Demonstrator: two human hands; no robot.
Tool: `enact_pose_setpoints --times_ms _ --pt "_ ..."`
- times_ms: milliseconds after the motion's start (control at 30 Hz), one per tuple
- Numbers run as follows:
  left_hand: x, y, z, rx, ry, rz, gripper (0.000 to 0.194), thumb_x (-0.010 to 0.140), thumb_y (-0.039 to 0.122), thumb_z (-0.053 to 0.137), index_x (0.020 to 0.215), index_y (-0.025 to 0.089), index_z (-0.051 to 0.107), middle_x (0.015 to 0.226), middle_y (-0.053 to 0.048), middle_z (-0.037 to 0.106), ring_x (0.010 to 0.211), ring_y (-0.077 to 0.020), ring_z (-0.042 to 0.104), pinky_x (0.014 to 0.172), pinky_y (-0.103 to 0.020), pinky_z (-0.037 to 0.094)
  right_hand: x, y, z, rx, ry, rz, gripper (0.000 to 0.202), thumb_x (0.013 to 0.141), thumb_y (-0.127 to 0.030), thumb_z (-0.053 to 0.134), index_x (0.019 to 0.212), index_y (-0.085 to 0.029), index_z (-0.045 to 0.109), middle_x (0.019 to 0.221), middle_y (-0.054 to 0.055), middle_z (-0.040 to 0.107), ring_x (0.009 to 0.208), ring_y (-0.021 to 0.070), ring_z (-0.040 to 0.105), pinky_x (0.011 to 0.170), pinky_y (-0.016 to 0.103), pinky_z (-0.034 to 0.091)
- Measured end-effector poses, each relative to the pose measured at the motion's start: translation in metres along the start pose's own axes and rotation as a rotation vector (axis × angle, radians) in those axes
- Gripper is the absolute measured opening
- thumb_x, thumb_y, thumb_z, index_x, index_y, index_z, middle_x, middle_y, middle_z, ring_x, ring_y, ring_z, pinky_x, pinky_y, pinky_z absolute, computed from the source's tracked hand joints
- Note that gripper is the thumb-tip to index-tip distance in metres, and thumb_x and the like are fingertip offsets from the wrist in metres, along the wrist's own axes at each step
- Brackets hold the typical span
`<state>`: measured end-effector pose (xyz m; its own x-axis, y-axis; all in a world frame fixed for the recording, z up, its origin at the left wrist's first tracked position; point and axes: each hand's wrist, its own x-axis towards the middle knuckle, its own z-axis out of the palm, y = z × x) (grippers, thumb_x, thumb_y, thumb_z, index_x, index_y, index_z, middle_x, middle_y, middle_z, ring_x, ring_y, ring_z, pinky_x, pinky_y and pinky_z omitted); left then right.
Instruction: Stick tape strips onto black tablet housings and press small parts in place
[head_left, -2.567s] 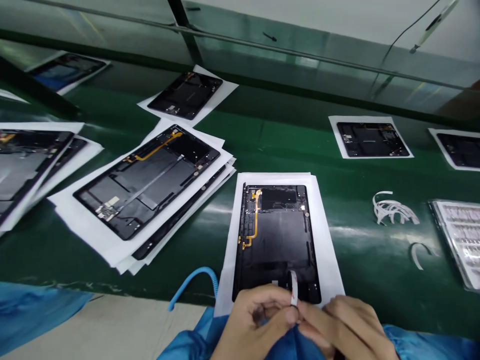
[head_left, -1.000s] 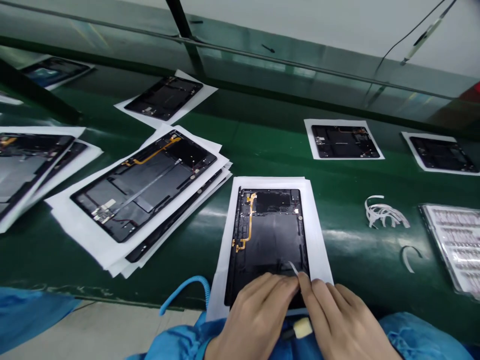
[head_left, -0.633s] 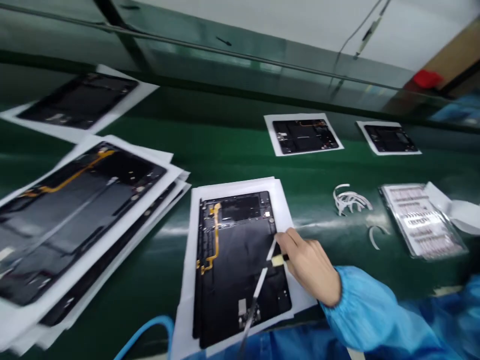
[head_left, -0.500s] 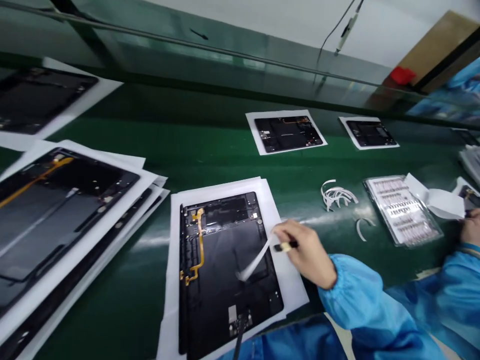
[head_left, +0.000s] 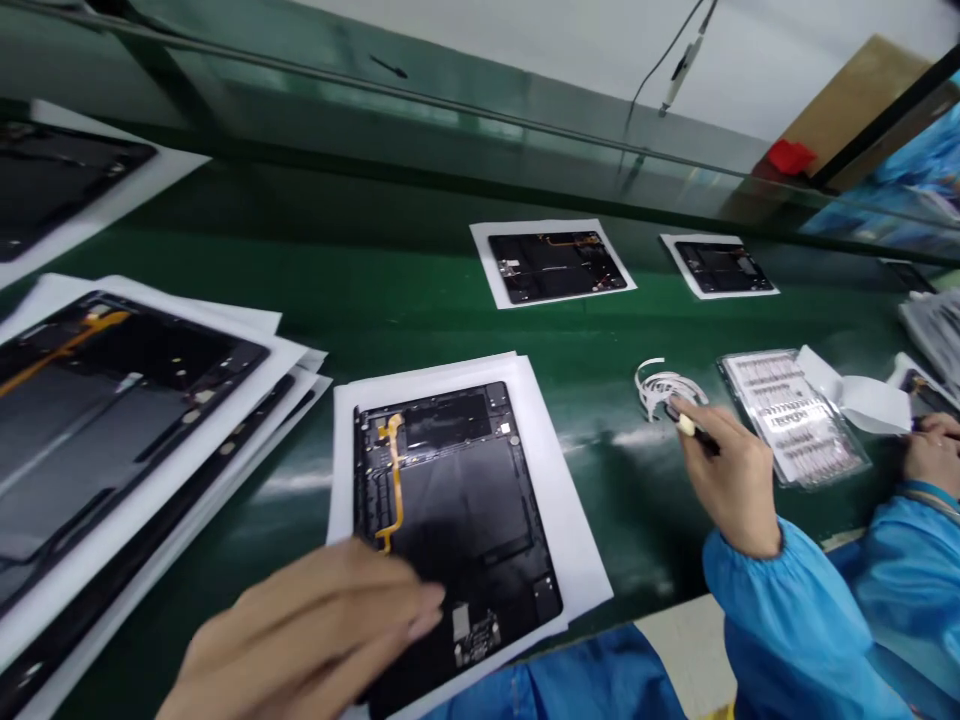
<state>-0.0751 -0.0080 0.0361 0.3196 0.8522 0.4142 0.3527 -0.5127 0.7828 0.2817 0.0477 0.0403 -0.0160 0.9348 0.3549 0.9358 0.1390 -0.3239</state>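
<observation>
An opened tablet housing [head_left: 465, 500], with an orange ribbon cable [head_left: 396, 475] inside, lies on white sheets in front of me. My left hand [head_left: 322, 630] hovers over its lower left part, slightly blurred. Its fingers are pressed together, and whatever may be between them is hidden. To the right, my right hand [head_left: 731, 475] reaches the heap of curled white strips [head_left: 664, 385]. A small black and cream piece [head_left: 684, 422] is gripped in its fingers, mostly covered by the hand.
At left, tablet housings [head_left: 172, 370] with paper between them are stacked. Two more housings [head_left: 559, 268] rest on sheets farther back. A clear tray [head_left: 787, 415] of small parts sits at right, close to a co-worker's hand [head_left: 930, 460]. Behind runs a ledge [head_left: 450, 105].
My right hand has moved from the housing rightward to the strips; the white strip it held no longer shows in it. My left hand has entered, and the dark stick over the housing's bottom is gone.
</observation>
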Motion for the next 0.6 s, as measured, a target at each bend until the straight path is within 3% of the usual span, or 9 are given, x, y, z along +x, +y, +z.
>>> enact_pose_setpoints --times_ms 100,200,267,333,400,467,533,600 --pt "0.035 -0.003 0.005 0.015 0.053 0.018 0.02 0.079 0.009 0.072 0.091 0.025 0.074 0.081 0.0 0.068 0.069 -0.0136 0.065 0.062 -0.023 0.057 0.01 -0.059 0.003 0.452 -0.301 -0.154 0.023 0.087 -0.019 0.059 0.106 -0.024 0.07 0.097 0.003 0.073 0.087 0.0179 0.07 0.077 0.027 0.056" --pt "0.053 -0.018 0.015 -0.072 0.097 -0.076 0.009 0.078 0.015 0.076 0.083 0.022 0.074 0.084 -0.002 0.066 0.075 -0.0139 0.064 0.069 -0.026 0.055 0.019 -0.107 0.022 0.712 -0.61 -0.202 0.04 0.083 -0.016 0.065 0.121 -0.027 0.061 0.107 0.0 0.072 0.091 0.0161 0.07 0.076 0.025 0.058" --pt "0.056 -0.027 0.019 -0.146 0.102 -0.149 0.003 0.079 0.02 0.076 0.08 0.021 0.074 0.085 -0.003 0.066 0.078 -0.0148 0.064 0.072 -0.027 0.054 0.022 -0.124 0.038 0.815 -0.711 -0.17 0.051 0.081 -0.015 0.067 0.129 -0.027 0.054 0.108 -0.001 0.073 0.088 0.0152 0.071 0.074 0.024 0.058" --pt "0.055 -0.033 0.022 -0.199 0.099 -0.215 0.003 0.081 0.023 0.075 0.082 0.021 0.073 0.085 -0.003 0.066 0.081 -0.0155 0.064 0.075 -0.028 0.054 0.024 -0.132 0.051 0.89 -0.729 -0.131 0.051 0.081 -0.017 0.069 0.129 -0.026 0.054 0.097 -0.003 0.075 0.082 0.0142 0.072 0.072 0.024 0.058" --pt "0.047 -0.033 0.023 -0.198 0.133 -0.291 0.015 0.084 0.028 0.072 0.097 0.023 0.07 0.093 -0.004 0.067 0.088 -0.017 0.064 0.08 -0.03 0.054 0.024 -0.132 0.06 0.917 -0.697 -0.097 0.045 0.082 -0.02 0.07 0.124 -0.025 0.058 0.084 -0.004 0.076 0.076 0.0134 0.072 0.072 0.024 0.058" --pt "0.028 -0.027 0.026 -0.093 0.24 -0.363 0.032 0.088 0.035 0.066 0.118 0.024 0.061 0.107 -0.006 0.064 0.1 -0.0197 0.061 0.089 -0.033 0.051 0.025 -0.13 0.065 0.918 -0.679 -0.058 0.042 0.081 -0.024 0.073 0.12 -0.025 0.06 0.079 -0.005 0.076 0.073 0.0133 0.071 0.069 0.023 0.057" --pt "-0.002 -0.016 0.033 0.097 0.289 -0.352 0.038 0.091 0.038 0.061 0.127 0.024 0.055 0.117 -0.009 0.059 0.109 -0.022 0.056 0.095 -0.036 0.048 0.026 -0.127 0.068 0.925 -0.677 -0.028 0.035 0.08 -0.026 0.074 0.113 -0.024 0.064 0.079 -0.004 0.076 0.072 0.0133 0.071 0.067 0.022 0.055" --pt "-0.035 -0.003 0.043 0.291 0.158 -0.232 0.035 0.092 0.039 0.059 0.124 0.024 0.058 0.118 -0.01 0.058 0.113 -0.0242 0.053 0.098 -0.037 0.045 0.027 -0.125 0.073 0.933 -0.668 -0.019 0.022 0.078 -0.027 0.076 0.097 -0.022 0.068 0.078 -0.002 0.076 0.072 0.0137 0.071 0.065 0.022 0.054"
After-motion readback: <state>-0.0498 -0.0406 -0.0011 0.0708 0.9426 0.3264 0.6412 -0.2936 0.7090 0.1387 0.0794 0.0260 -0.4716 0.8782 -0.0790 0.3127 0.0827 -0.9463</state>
